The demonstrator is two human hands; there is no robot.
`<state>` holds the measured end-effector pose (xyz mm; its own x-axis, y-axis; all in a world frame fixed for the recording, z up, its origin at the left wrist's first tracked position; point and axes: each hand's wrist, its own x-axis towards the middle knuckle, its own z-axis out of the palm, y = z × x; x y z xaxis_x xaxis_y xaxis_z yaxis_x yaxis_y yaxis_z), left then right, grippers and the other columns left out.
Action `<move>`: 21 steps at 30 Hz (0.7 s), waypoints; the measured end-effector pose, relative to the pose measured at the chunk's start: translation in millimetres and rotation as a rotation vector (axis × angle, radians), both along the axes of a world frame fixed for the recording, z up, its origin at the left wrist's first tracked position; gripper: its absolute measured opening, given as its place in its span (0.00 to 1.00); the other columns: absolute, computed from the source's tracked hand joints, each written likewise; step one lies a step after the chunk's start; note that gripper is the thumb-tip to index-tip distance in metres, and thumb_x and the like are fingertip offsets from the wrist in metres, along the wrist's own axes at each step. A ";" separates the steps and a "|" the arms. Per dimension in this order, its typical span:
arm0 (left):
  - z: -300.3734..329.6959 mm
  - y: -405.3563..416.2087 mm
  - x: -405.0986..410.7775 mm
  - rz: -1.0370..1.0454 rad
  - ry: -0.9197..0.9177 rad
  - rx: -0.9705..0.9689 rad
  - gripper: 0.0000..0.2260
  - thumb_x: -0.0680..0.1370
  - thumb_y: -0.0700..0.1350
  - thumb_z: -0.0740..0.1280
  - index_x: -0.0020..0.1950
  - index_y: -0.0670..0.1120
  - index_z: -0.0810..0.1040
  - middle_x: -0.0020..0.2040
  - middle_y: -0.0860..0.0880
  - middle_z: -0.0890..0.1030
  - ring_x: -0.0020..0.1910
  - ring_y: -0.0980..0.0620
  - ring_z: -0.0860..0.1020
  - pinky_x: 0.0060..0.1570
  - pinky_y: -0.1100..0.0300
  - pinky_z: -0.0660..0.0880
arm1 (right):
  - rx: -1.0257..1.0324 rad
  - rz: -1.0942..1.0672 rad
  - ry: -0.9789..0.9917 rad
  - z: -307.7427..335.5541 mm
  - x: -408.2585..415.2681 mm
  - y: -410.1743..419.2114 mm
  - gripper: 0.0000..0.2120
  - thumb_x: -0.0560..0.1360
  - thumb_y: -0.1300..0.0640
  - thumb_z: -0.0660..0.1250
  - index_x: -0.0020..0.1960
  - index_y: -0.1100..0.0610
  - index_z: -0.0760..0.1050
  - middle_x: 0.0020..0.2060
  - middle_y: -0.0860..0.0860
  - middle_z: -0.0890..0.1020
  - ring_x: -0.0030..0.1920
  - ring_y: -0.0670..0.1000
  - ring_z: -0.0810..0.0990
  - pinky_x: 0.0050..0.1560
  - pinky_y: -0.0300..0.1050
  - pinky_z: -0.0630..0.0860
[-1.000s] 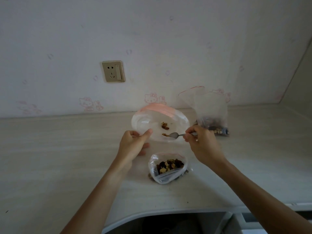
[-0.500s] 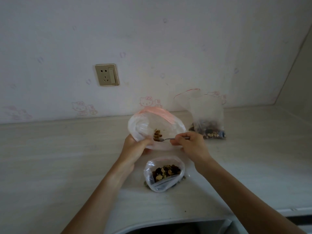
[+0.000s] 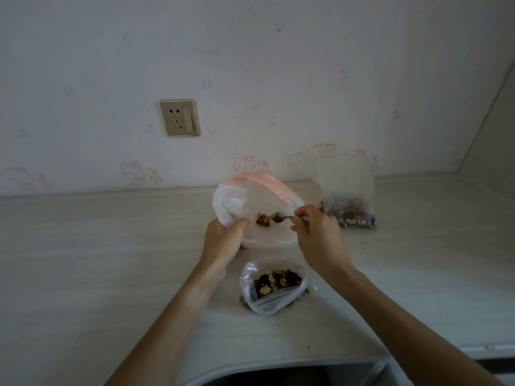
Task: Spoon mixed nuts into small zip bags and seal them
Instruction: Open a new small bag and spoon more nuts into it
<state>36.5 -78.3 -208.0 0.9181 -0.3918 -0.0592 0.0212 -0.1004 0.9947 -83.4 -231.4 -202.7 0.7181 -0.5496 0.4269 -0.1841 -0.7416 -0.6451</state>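
My left hand (image 3: 223, 238) grips the near left rim of a clear zip bag (image 3: 267, 238) with a pink seal strip, holding its mouth wide open above the counter. A few nuts (image 3: 263, 219) lie inside it. My right hand (image 3: 316, 234) pinches a small metal spoon (image 3: 288, 217) whose bowl reaches into the bag beside those nuts. In front of the hands, a second small bag (image 3: 271, 286) lies open on the counter with mixed nuts in it. A taller clear bag (image 3: 345, 190) with nuts at its bottom stands at the back right.
The pale counter (image 3: 111, 260) runs to a wall with a socket (image 3: 179, 118). A few loose bits lie beside the near bag. The counter's front edge (image 3: 278, 366) curves just below my arms, with a dark gap under it.
The spoon's bowl has moved deeper into the held bag, and more nuts now lie inside. My left hand keeps its grip on the rim. The view has shifted slightly.
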 end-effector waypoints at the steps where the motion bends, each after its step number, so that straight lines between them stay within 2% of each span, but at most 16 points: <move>1: 0.6 -0.3 1.0 -0.002 0.031 0.023 0.06 0.75 0.47 0.70 0.49 0.51 0.85 0.43 0.50 0.88 0.43 0.49 0.87 0.48 0.49 0.85 | -0.038 0.014 0.038 -0.4 1.3 1.5 0.10 0.85 0.58 0.61 0.60 0.61 0.78 0.45 0.55 0.86 0.42 0.52 0.85 0.41 0.54 0.84; 5: 2.0 0.2 5.3 -0.047 0.113 0.044 0.11 0.80 0.49 0.64 0.53 0.48 0.84 0.43 0.46 0.89 0.43 0.47 0.88 0.52 0.45 0.84 | -0.112 0.048 0.114 -5.0 3.3 5.2 0.11 0.86 0.57 0.59 0.62 0.59 0.77 0.46 0.55 0.86 0.43 0.54 0.85 0.44 0.55 0.83; 8: 3.3 -0.3 7.6 -0.084 0.080 0.063 0.16 0.81 0.52 0.57 0.54 0.50 0.84 0.44 0.49 0.89 0.43 0.54 0.87 0.47 0.53 0.80 | -0.032 0.059 0.062 -8.5 3.9 2.0 0.09 0.85 0.57 0.62 0.60 0.58 0.78 0.46 0.53 0.86 0.44 0.50 0.86 0.46 0.52 0.84; 10: 4.3 -3.9 10.4 -0.057 0.099 0.049 0.15 0.82 0.49 0.57 0.54 0.48 0.84 0.46 0.47 0.89 0.47 0.51 0.86 0.50 0.54 0.79 | 0.046 0.056 0.042 -10.0 6.8 -2.6 0.08 0.84 0.57 0.64 0.59 0.58 0.79 0.46 0.51 0.86 0.44 0.49 0.86 0.48 0.52 0.84; 13: 7.2 -11.0 12.0 -0.045 0.272 -0.172 0.12 0.80 0.40 0.58 0.54 0.43 0.81 0.51 0.42 0.85 0.52 0.44 0.83 0.60 0.49 0.78 | 0.175 0.057 0.001 -14.0 11.4 -5.5 0.05 0.82 0.57 0.66 0.56 0.55 0.80 0.46 0.49 0.86 0.44 0.45 0.85 0.48 0.47 0.84; 16: 10.1 -13.8 10.2 -0.043 0.419 -0.370 0.12 0.78 0.36 0.56 0.56 0.39 0.78 0.54 0.38 0.82 0.57 0.39 0.80 0.65 0.44 0.77 | 0.255 0.070 -0.010 -19.4 13.0 -4.9 0.06 0.82 0.58 0.67 0.57 0.56 0.80 0.50 0.48 0.86 0.48 0.42 0.83 0.46 0.30 0.77; 19: 10.8 -12.7 7.1 -0.052 0.490 -0.466 0.14 0.78 0.36 0.54 0.56 0.38 0.76 0.56 0.36 0.81 0.59 0.37 0.80 0.60 0.42 0.78 | 0.320 0.076 -0.001 -20.8 14.2 -5.2 0.09 0.81 0.57 0.68 0.59 0.57 0.81 0.52 0.47 0.86 0.53 0.43 0.81 0.46 0.24 0.72; 21: 11.1 -12.8 4.2 -0.058 0.540 -0.520 0.12 0.78 0.37 0.53 0.54 0.38 0.76 0.58 0.34 0.81 0.60 0.35 0.80 0.57 0.42 0.78 | 0.378 0.078 0.000 -20.9 14.8 -5.5 0.09 0.81 0.57 0.68 0.59 0.57 0.82 0.51 0.46 0.86 0.52 0.40 0.81 0.44 0.23 0.72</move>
<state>40.7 -91.1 -196.9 0.7910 -0.5392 -0.2892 0.5284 0.3636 0.7672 -68.6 -236.9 -223.7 0.7638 -0.6120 0.2050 -0.1364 -0.4635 -0.8755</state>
